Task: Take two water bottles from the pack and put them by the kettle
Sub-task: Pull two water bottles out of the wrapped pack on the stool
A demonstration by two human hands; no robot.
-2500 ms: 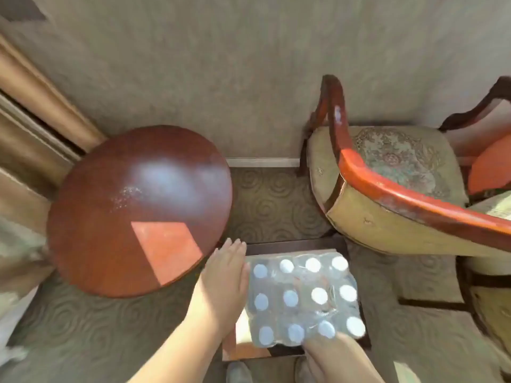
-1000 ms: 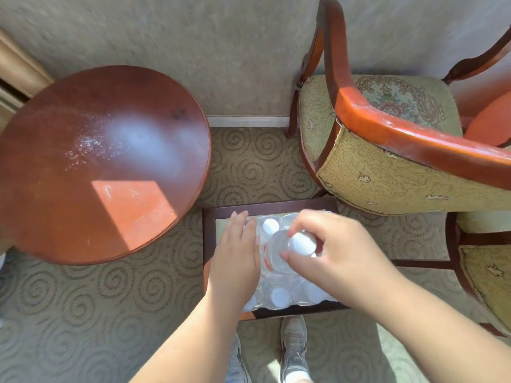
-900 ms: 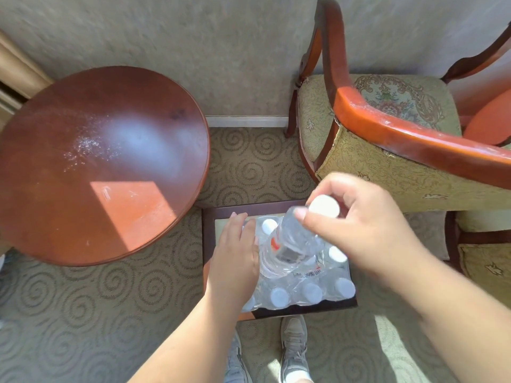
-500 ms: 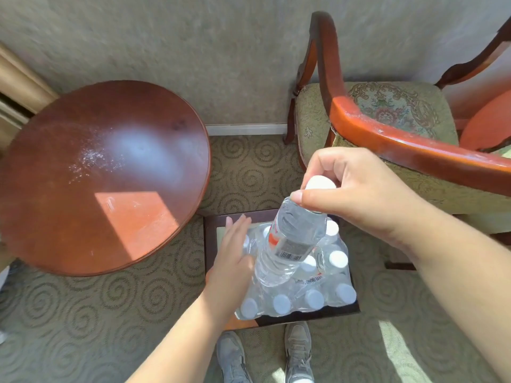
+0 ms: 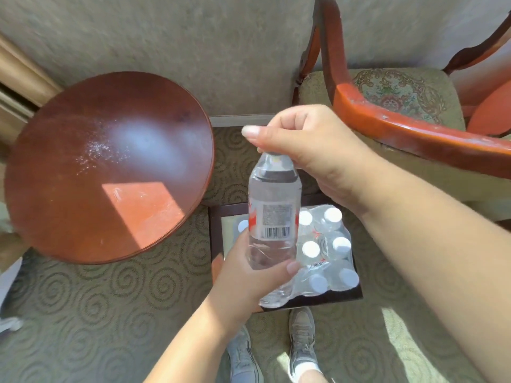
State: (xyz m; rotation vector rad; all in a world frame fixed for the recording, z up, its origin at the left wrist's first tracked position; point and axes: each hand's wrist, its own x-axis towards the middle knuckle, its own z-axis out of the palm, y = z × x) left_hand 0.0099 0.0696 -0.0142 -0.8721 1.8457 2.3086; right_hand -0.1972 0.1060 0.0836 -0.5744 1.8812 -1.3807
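Note:
A clear water bottle [image 5: 272,205] with a barcode label hangs upright in front of me, above the pack. My right hand [image 5: 309,153] pinches its cap from above, hiding the cap. My left hand [image 5: 249,275] wraps around its lower part from below. Beneath them the shrink-wrapped pack of white-capped bottles [image 5: 329,252] lies on a low dark-framed stool [image 5: 214,236]. No kettle is in view.
A round red-brown table [image 5: 91,167] stands to the left of the stool. An upholstered armchair with a red wooden arm [image 5: 401,125] stands to the right, against the wall. Patterned carpet covers the floor, and my shoes [image 5: 300,341] are just behind the stool.
My right hand pulled one bottle out of the pack and lifted it higher. My left hand left the pack and took hold of the bottle's lower part.

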